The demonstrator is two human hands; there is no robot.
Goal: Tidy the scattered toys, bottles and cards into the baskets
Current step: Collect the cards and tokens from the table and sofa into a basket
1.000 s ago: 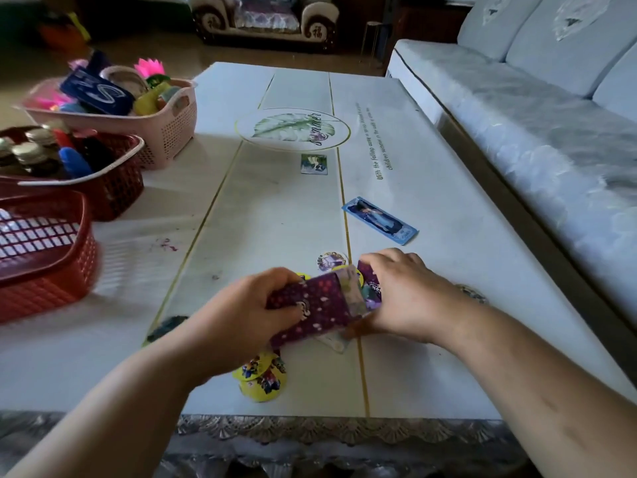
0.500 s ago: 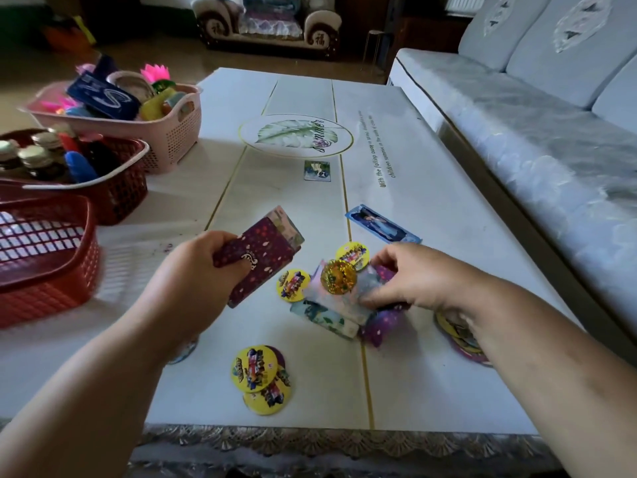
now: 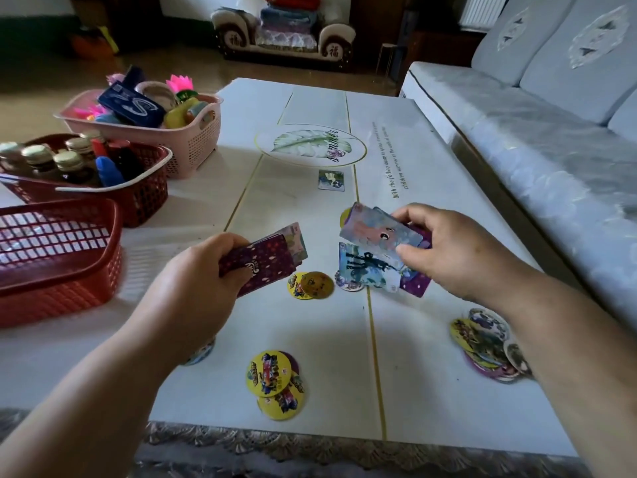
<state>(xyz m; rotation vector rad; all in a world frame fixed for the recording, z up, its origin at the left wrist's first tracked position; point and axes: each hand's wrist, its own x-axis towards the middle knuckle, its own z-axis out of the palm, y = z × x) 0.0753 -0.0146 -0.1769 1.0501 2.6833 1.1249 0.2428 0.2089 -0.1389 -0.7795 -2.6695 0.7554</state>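
Near three baskets [image 3: 193, 146] [image 3: 144, 198] [image 3: 69, 281], left hand [image 3: 193, 288] and right hand [image 3: 458, 250] each grip cards [image 3: 262, 267] [image 3: 375, 236].

1. The left stack of rectangular paper cards [image 3: 265, 267] showed a dark purple back flecked with pale pink.
2. The right fan of glossy cards [image 3: 379, 236] shimmered pastel blue and pink.
3. The near round cardboard discs [image 3: 269, 374] were yellow with red and blue cartoon print.
4. The far left plastic lattice basket [image 3: 193, 146] was pink, the middle basket [image 3: 144, 201] dark red, the near basket [image 3: 58, 291] brighter red.
5. The white table top [image 3: 431, 374] carried thin gold lines and a green leaf emblem [image 3: 303, 143].
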